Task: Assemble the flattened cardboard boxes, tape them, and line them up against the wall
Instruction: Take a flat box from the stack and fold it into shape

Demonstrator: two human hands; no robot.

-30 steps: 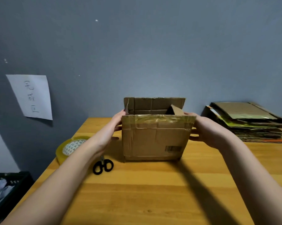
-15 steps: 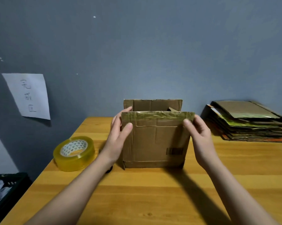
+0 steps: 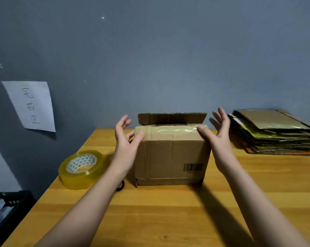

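A brown cardboard box (image 3: 170,157) with a barcode stands upright in the middle of the wooden table (image 3: 168,211). Its near top flap, covered with shiny old tape, is folded down; the far flap still stands up. My left hand (image 3: 125,139) is at the box's left top corner, thumb pressing the near flap, fingers spread and lifted. My right hand (image 3: 216,134) mirrors it at the right corner, thumb on the flap, fingers straight. A roll of clear yellowish tape (image 3: 81,168) lies left of the box.
A stack of flattened cardboard boxes (image 3: 273,132) lies at the table's back right against the grey wall. Black scissor handles (image 3: 120,186) peek out under my left forearm. A paper note (image 3: 31,106) hangs on the wall at left. A dark crate (image 3: 6,207) sits beside the table.
The near flap went from upright to folded down over the box. Both hands moved from the box's sides to its top corners and spread their fingers.
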